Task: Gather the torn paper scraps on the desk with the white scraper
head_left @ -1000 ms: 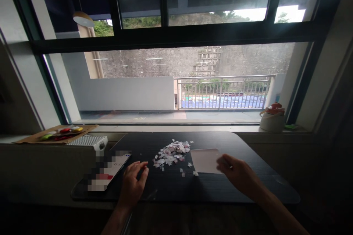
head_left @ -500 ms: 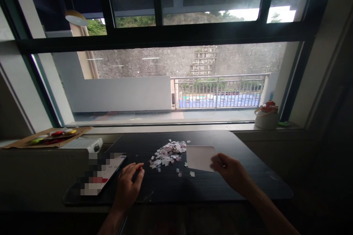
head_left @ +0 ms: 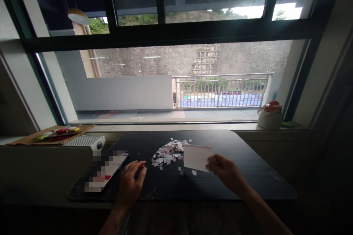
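Note:
Pinched at its right edge, a pale flat card is in my right hand. The card's left edge meets or overlaps the right side of a heap of small paper scraps, mostly white with some pinkish pieces. A few loose scraps lie in front of the card. My left hand is held low over the table, left of the heap, its fingers loosely curved and apart with nothing in them. Just beyond it lies a tablet or large phone with a timer-like display, partly pixelated.
The dark table has rounded corners and stands against a windowsill. On the sill at right is a white pot-like container with a reddish top. To the left are a white heater-like unit and a brown board bearing colourful items.
My right hand has brought the card slightly left, closer against the heap. One loose scrap near the card's edge no longer shows. My left hand stays nearly still, and the view has shifted slightly.

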`<state>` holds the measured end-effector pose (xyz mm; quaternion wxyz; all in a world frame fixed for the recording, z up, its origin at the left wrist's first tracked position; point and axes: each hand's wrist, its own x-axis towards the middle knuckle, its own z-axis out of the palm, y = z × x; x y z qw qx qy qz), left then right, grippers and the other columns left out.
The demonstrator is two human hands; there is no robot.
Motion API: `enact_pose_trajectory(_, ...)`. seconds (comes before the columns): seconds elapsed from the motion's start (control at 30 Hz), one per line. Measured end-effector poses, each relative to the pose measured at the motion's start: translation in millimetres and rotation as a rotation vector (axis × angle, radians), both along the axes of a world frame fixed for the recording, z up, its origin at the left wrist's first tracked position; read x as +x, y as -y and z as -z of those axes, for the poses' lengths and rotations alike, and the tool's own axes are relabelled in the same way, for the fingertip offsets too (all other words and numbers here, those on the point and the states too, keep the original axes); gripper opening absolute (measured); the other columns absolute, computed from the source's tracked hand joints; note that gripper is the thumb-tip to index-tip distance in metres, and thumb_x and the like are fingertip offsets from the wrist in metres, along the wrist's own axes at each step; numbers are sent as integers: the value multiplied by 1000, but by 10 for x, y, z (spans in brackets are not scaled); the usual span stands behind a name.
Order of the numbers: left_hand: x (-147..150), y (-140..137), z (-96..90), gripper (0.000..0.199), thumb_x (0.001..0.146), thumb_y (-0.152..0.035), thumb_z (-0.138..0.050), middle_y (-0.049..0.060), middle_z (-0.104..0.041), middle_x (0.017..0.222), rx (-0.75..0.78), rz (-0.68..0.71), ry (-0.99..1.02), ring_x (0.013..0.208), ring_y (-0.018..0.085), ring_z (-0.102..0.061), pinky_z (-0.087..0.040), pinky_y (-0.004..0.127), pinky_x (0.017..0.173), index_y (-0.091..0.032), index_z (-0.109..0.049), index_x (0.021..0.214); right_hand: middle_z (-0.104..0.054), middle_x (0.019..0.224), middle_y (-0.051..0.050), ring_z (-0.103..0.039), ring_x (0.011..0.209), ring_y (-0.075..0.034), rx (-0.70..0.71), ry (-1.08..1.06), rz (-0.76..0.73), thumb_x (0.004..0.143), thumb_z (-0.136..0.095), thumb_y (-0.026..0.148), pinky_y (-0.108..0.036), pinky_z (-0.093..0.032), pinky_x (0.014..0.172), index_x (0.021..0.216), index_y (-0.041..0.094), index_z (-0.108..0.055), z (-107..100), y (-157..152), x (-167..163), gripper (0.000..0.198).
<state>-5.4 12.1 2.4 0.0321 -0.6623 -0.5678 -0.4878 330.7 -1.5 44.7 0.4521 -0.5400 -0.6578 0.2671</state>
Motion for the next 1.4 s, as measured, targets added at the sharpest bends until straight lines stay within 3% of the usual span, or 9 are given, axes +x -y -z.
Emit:
enact_pose_trajectory(0.13, 10, 4, -2, 35, 77, -47, -47, 7, -70, 94, -13, -7, 14, 101, 27, -58, -45, 46, 91, -21, -68, 90, -66, 67, -1, -62, 60, -17, -110, -101, -74, 72, -55, 27, -25, -48, 51, 72, 16, -60, 61, 40, -82, 12)
enact_pose_trajectory(0.33, 20, 8, -11, 34, 77, -44, -47, 7, -70, 94, -28, 6, 28, 102, 27, -57, -44, 47, 92, -20, -68, 91, -67, 68, -2, -62, 61, -16, -134, -281, -81, 69, -58, 31, -24, -47, 48, 75, 16, -61, 74, 165, -89, 17)
enact_pose_trajectory(0.57, 38, 13, -20, 34, 78, -43, -48, 8, -69, 91, -22, 8, 37, 101, 28, -56, -44, 47, 91, -19, -68, 91, -69, 72, -4, -64, 65, -20, -216, -270, -155, 67, -58, 34, -26, -49, 49, 76, 16, -63, 125, 230, -231, 21)
enact_pose_trajectory(0.77, 54, 19, -23, 31, 78, -40, -48, 7, -69, 91, -22, 3, 36, 102, 27, -56, -44, 46, 92, -19, -67, 91, -71, 72, -5, -65, 68, -21, -213, -329, -68, 64, -61, 33, -30, -50, 56, 76, 14, -64, 159, 139, -113, 22)
enact_pose_trajectory(0.97, 72, 37, -34, 29, 79, -39, -48, 6, -69, 91, -16, 1, 29, 102, 26, -56, -44, 45, 92, -20, -67, 91, -72, 75, -5, -66, 74, -24, -366, -266, -200, 62, -65, 36, -31, -52, 63, 77, 14, -67, 215, 126, -147, 27)
enact_pose_trajectory(1.4, 70, 33, -29, 29, 80, -38, -48, 6, -69, 91, -5, 4, 21, 101, 25, -57, -44, 44, 91, -20, -67, 92, -73, 76, -6, -66, 72, -22, -447, -379, -337, 62, -69, 35, -29, -50, 62, 80, 12, -69, 233, 203, -272, 29)
